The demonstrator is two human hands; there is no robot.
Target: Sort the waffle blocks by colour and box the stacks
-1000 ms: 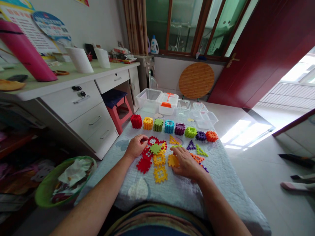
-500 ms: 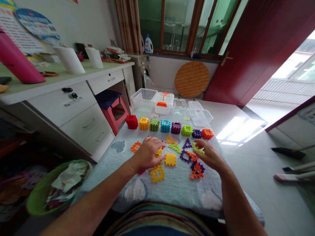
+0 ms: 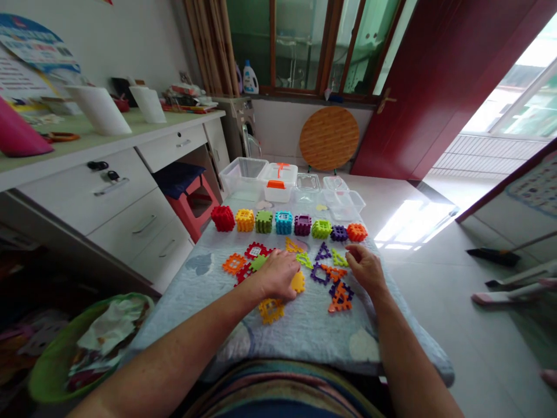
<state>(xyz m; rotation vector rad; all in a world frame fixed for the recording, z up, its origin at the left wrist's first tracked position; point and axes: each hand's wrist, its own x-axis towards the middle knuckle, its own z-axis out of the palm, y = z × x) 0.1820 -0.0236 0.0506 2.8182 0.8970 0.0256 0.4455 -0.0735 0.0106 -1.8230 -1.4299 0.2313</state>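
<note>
Below centre-frame, multicoloured toothed plastic stacks (image 3: 286, 224) apparently grouped by colour, the left hand (image 3: 281, 274) half-covers a yellow toothed plastic square (image 3: 298, 283), the right hand (image 3: 365, 268) curls beside a lime-green plastic triangle (image 3: 335, 255), both grips unclear.

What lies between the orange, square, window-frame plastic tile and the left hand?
In the head view, red notched plastic pieces and a green notched plastic tile, partly hidden by the left hand, lie there.
</note>
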